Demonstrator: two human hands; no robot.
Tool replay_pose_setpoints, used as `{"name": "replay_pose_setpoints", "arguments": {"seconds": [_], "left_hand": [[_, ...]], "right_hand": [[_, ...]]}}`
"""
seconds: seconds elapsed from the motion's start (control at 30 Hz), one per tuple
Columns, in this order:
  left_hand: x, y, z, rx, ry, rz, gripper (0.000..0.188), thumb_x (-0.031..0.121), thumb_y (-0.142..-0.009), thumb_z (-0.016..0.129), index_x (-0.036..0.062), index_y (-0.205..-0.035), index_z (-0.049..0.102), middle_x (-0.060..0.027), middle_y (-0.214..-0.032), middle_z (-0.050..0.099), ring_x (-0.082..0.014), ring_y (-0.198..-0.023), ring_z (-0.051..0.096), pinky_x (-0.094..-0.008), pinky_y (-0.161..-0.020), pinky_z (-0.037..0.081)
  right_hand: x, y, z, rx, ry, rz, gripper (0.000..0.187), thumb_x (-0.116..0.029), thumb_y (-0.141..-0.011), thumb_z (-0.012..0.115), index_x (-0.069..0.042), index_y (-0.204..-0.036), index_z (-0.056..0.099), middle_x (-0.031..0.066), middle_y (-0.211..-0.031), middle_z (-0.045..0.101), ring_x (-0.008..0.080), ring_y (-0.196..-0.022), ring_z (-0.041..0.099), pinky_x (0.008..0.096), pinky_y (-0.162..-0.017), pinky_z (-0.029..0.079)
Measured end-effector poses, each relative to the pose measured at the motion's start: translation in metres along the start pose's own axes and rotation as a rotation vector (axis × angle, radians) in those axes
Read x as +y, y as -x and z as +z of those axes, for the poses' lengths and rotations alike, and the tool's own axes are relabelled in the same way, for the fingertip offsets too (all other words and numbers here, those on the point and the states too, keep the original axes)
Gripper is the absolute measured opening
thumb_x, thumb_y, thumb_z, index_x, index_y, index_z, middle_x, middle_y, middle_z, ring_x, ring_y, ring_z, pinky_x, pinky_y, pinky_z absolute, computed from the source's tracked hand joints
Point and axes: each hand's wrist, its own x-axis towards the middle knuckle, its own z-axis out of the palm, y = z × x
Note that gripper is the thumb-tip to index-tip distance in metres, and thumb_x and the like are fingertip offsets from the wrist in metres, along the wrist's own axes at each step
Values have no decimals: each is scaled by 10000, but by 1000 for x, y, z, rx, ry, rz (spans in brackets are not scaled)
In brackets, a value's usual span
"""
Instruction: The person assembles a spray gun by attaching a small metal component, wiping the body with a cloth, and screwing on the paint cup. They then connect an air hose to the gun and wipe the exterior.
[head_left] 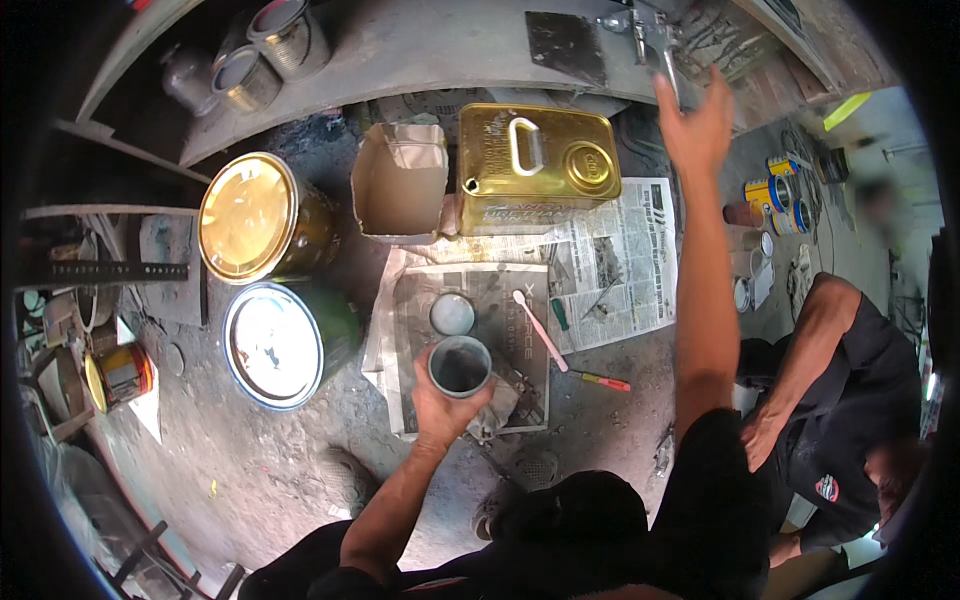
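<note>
Grimy concrete floor, newspapers (pixel 610 260) spread mid-frame, paint tins crowding the left. The left hand (pixel 440 405) grips a small grey cup (pixel 460 366) at centre; the right hand (pixel 697 125), fingers spread, reaches toward the upper ledge (pixel 420 50). Bare floor lower left.

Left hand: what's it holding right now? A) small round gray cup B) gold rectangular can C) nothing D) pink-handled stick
A. The left hand is wrapped around a small round gray cup, held above the newspaper; the pink-handled stick lies on the paper untouched, and the gold rectangular can stands apart farther back.
</note>
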Motion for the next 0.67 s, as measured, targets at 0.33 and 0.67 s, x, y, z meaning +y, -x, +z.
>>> {"name": "replay_pose_setpoints", "arguments": {"seconds": [0.33, 0.67], "left_hand": [[55, -14, -69, 87, 6, 253, 973, 203, -602, 941, -15, -1357, 366, -137, -1177, 630, -216, -1070, 631, -354, -950, 505], [89, -24, -50, 48, 146, 502, 995, 239, -596, 957, 14, -1370, 374, -166, -1283, 587, -260, -1152, 624, -387, -1004, 487]], "right_hand": [[2, 128, 14, -1024, -1102, 377, 675, -120, -711, 830, -35, -1327, 569, 97, -1268, 633, 216, -1163, 583, 364, -1005, 453], [-61, 93, -32, -458, -967, 33, 813, -160, -662, 896, 3, -1325, 454, 153, -1234, 624, 247, -1137, 606, 396, -1021, 462]]}}
